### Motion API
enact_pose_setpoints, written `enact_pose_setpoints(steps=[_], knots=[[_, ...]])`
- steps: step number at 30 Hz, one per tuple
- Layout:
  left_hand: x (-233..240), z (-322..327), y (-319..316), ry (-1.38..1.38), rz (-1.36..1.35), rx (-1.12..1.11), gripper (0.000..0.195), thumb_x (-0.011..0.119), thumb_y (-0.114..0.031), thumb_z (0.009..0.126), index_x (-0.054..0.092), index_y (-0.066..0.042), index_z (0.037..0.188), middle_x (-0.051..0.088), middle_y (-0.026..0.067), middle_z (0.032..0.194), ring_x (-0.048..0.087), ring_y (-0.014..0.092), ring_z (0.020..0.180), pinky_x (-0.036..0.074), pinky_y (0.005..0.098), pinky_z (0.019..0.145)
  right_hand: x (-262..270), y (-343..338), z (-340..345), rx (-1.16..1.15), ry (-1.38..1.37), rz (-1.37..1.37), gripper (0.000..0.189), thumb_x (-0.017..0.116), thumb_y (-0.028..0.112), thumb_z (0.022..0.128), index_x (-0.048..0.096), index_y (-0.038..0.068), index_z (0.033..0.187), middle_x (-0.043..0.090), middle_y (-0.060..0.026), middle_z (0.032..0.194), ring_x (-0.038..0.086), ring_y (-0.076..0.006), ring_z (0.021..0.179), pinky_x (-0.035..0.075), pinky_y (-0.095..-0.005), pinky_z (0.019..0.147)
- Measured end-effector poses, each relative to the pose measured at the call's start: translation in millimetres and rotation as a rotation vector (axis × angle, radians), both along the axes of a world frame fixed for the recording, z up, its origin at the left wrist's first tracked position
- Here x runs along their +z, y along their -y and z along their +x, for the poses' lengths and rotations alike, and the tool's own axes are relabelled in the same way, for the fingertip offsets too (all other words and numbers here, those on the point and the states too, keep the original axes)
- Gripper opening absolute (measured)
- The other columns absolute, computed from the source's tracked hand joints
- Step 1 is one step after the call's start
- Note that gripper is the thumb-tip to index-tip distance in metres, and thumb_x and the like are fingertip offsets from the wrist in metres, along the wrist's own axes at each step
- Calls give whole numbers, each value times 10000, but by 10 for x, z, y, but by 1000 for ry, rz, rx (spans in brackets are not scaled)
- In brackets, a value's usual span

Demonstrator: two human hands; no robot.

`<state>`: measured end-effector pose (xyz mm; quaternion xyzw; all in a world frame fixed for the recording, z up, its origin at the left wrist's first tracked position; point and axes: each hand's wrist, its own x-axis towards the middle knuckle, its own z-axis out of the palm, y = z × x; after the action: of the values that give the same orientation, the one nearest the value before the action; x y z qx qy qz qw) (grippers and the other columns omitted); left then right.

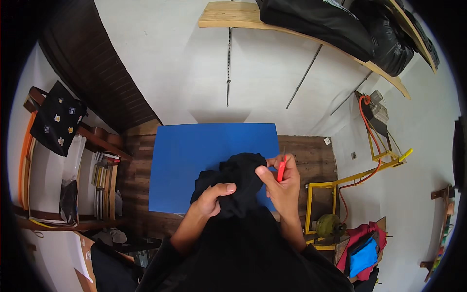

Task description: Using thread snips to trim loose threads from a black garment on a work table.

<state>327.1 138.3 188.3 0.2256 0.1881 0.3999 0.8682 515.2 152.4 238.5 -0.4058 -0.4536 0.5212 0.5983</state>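
Bunched black cloth is held up over the near part of a blue tabletop. My left hand grips its left side, thumb lying on top. At the cloth's right edge, my right hand pinches the fabric between thumb and fingers. The same hand also keeps a small red-handled tool with a thin metal tip against its fingers; its exact kind cannot be told. The fingers of my left hand are mostly hidden beneath the fabric.
A wooden shelf with black bags hangs on the far wall. At right stand a yellow metal frame with a red hose, a green tank and folded fabrics. A rack with a patterned black bag is at left.
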Motion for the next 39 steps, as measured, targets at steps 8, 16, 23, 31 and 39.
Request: enact_pose_setpoints(steps=[8,16,23,31,39], knots=[[87,-18,355,-420,364,55,655,712,-278,816,426,36,1316,533,88,1187,478,206,1132,395,312,956,78,57,-11,-98,289,-71,285,751,74,803,472,80,858,434,58,691,377,-10,529,302,-179,469],[5,-113,168,-536,937,-74,266,611,-202,925,630,48,836,596,82,901,564,146,828,424,278,740,423,-272,317,-346,121,151,263,734,87,820,477,71,871,434,45,643,371,-18,452,294,-188,407],[401,-161,114,-63,398,85,428,651,-83,847,541,52,1238,608,72,1169,575,127,1005,424,261,879,394,-585,456,-441,244,244,274,740,177,833,504,50,891,482,36,622,392,-29,446,314,-186,411],[648,-77,119,-306,553,196,482,615,-72,889,456,36,1331,574,-10,1017,516,44,889,415,201,778,557,-316,242,-426,819,236,309,703,250,852,539,-11,849,508,-111,582,434,-141,524,404,-290,502],[829,-209,194,-548,615,446,482,667,-50,819,479,38,1254,570,-6,828,498,44,683,403,203,585,556,-145,-217,163,851,479,287,748,217,794,565,16,887,513,-94,650,522,-221,547,428,-305,514]])
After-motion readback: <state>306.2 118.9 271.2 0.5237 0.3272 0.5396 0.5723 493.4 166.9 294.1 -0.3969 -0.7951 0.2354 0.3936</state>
